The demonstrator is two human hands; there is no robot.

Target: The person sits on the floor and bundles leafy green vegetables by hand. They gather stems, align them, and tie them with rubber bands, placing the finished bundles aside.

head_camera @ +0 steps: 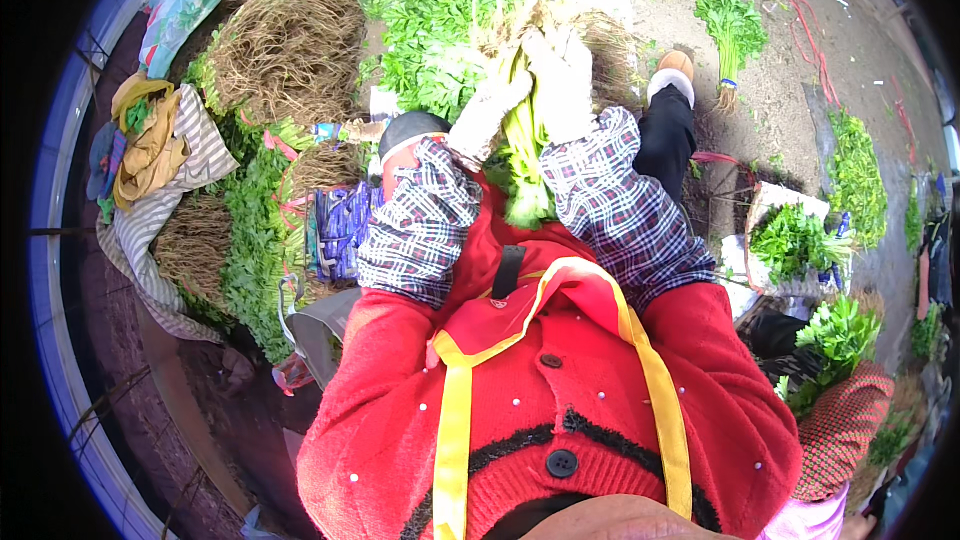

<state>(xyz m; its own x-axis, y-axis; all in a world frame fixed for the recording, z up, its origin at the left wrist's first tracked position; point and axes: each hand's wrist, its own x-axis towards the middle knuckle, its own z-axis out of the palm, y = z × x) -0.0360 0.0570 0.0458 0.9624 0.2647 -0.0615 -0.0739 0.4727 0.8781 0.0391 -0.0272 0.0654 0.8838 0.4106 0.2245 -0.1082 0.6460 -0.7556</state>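
Observation:
A bunch of leafy celery (527, 131) hangs before my lap, its roots away from me and its leafy end towards my red apron. My left hand (489, 113), in a white glove, grips the stalks from the left. On the other side, my gloved right hand (568, 86) is closed around the bunch nearer the roots; glare washes out its fingers. Beyond both hands lies a spread of green celery leaves (439, 44). Brown roots (611, 48) stick out to the right of that pile.
Stacked celery with tangled roots (289, 52) lies at left, near purple-blue packaging (345, 221). One bunch tied with blue (727, 37) rests on the bare ground at right. Red twine (806, 29) trails there. A co-worker's patterned sleeve (844, 427) shows at lower right, beside more celery (840, 337).

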